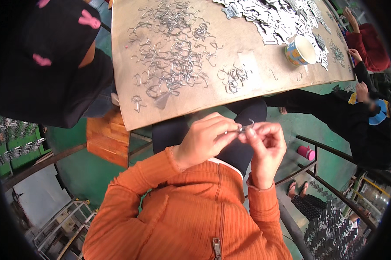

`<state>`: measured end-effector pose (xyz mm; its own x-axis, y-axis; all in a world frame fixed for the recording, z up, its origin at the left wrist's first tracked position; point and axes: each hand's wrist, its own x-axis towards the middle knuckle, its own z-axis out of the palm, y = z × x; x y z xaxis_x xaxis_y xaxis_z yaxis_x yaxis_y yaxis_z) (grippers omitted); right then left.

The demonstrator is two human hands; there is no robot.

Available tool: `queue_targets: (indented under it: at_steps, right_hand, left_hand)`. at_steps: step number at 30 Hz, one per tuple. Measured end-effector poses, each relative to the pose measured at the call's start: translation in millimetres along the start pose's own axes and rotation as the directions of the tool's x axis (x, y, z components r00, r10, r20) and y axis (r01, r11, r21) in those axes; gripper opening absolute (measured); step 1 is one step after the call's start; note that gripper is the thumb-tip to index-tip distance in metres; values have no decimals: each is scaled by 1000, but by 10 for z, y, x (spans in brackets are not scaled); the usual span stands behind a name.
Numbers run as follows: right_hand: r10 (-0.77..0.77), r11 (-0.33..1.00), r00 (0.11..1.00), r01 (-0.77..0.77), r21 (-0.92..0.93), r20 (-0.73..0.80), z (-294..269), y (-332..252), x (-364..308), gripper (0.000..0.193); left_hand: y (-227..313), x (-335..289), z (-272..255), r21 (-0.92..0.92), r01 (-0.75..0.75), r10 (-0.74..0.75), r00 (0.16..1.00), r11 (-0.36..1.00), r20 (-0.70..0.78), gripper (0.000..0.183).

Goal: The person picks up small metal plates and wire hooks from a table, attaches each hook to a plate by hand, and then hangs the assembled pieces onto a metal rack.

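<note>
My left hand and my right hand meet in front of my lap, just off the table's near edge. Between their fingertips is a small metal piece with a curved wire end rising above the right fingers. Both hands pinch it, and the fingers cover much of its shape. Beyond them, a small heap of bent wire hooks lies near the edge of the brown-topped table. A larger spread of wire hooks covers the table's left part.
Flat metal plates are piled at the far right, beside a patterned paper cup. A person in black is close on my left by a wooden stool. Other people sit along the right side. A pink bottle stands on the floor.
</note>
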<state>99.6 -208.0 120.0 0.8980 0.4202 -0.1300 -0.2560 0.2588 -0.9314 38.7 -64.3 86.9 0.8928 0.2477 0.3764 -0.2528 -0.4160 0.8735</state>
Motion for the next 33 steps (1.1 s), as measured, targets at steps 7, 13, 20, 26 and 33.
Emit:
queue_targets:
  at_steps: [7, 13, 20, 26, 33]
  right_hand:
    - [-375, 881, 926, 367, -300, 30, -207, 42, -119, 20]
    - [-382, 793, 905, 425, -436, 188, -242, 87, -66, 17]
    - [-418, 762, 890, 453, -463, 181, -235, 63, -34, 19]
    - [-391, 773, 902, 429, -468, 181, -289, 76, -10, 19]
    - [-396, 771, 890, 457, -443, 228, -241, 167, 110, 18]
  left_hand:
    - [-358, 855, -137, 185, -60, 34, 990, 981, 140, 16]
    - [-1430, 2111, 649, 430, -185, 180, 982, 884, 51, 22]
    - [-1690, 2775, 935, 673, -48, 75, 997, 738, -11, 63]
    - [-2008, 2731, 577, 765, -391, 183, 920, 512, 347, 38]
    - [-1491, 2143, -36, 664, -261, 229, 964, 701, 137, 21]
